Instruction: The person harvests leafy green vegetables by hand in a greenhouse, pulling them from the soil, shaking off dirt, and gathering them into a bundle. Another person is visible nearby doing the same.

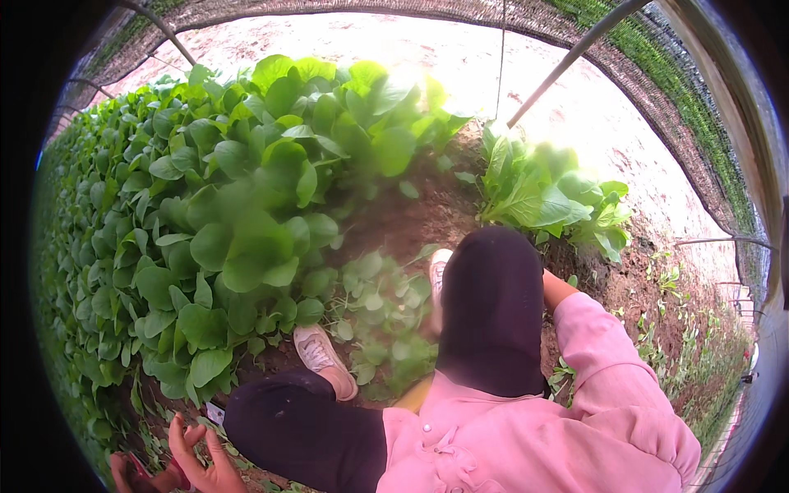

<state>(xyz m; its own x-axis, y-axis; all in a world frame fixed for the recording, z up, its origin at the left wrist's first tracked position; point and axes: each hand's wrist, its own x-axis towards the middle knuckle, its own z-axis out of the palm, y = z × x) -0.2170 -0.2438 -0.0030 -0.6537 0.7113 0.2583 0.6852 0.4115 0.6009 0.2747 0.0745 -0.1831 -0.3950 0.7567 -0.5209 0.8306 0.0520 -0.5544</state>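
A hand, seemingly my left hand (206, 462), is at the lower left edge with its fingers spread and partly curled. Beside it are more fingers and a red object (140, 465), cut off by the picture's edge; whose fingers these are and what holds the object I cannot tell. My right forearm, in a pink sleeve (592, 345), reaches down behind my right knee (493, 277), which hides my right hand. Between my shoes (323, 360) grow small, low seedlings (385, 302). Past my right knee lies a bunch of leafy greens (548, 197) on the soil.
Dense broad-leaved green plants (203, 246) fill the left. Bare brown soil (425, 212) shows ahead of my feet. Sparse small plants (684, 345) grow at the right. A slanting metal pole (573, 55) and shade netting (666, 68) stand beyond the bed.
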